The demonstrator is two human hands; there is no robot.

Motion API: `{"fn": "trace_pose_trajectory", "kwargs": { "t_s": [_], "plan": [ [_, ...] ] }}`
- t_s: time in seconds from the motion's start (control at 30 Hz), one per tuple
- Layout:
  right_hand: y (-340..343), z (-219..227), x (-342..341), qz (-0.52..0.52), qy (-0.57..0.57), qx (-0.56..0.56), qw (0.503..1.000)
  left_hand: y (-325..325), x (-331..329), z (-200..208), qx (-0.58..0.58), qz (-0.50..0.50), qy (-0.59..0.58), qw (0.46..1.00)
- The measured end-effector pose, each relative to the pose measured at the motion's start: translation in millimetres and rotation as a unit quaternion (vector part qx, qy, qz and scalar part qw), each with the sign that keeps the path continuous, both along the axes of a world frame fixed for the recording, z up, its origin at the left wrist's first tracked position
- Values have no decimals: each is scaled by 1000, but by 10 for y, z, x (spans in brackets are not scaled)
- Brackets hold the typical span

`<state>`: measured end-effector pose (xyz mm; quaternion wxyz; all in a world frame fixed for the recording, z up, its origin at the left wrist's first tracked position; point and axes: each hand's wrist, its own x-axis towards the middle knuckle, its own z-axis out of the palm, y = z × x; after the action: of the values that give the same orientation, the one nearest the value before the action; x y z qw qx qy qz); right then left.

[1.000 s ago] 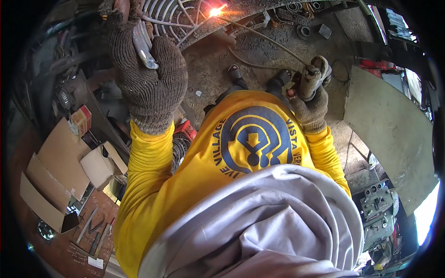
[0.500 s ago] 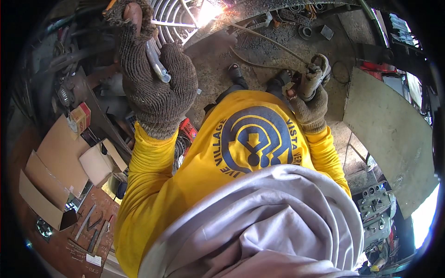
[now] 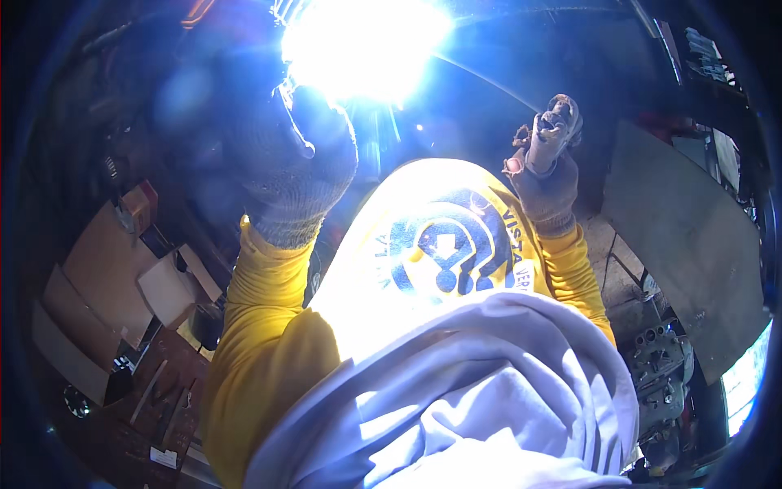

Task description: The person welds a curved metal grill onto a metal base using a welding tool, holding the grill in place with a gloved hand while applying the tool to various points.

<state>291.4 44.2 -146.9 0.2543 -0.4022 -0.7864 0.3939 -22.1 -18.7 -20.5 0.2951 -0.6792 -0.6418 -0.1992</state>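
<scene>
A white-blue welding arc glares at the top centre and washes out what lies around it. My right hand (image 3: 547,191), in a worn knitted glove with a bare fingertip showing, is closed on a welding electrode holder (image 3: 547,147). From its jaws a thin welding electrode (image 3: 489,83) slants up and left into the glare. My left hand (image 3: 297,175), gloved and mostly in shadow, is closed close below and left of the arc. A pale tube-like piece (image 3: 303,140) pokes out between its thumb and fingers. Only a few bars of a round wire grille (image 3: 285,12) show beside the glare.
At the left, opened cardboard boxes (image 3: 102,277) stand by a reddish-brown board (image 3: 147,416) with hand tools on it. A large flat sheet (image 3: 684,244) leans at the right. Below it sits a grey metal machine part (image 3: 661,367). Sparks fly below the arc.
The small orange-white glow at the grille has flared into a large blinding arc, and the surroundings look darker. My left hand has shifted slightly right; my right hand has hardly moved.
</scene>
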Motion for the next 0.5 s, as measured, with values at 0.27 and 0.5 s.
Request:
{"fn": "trace_pose_trajectory", "kwargs": {
  "t_s": [0.27,0.5],
  "plan": [
    [-48,-190,186,-25,-21,-13,999,33,37,0,-2,-12,14,1000],
    [3,14,56,5,51,-6,999,43,-21,1,18,-27,64,997]
  ]
}}
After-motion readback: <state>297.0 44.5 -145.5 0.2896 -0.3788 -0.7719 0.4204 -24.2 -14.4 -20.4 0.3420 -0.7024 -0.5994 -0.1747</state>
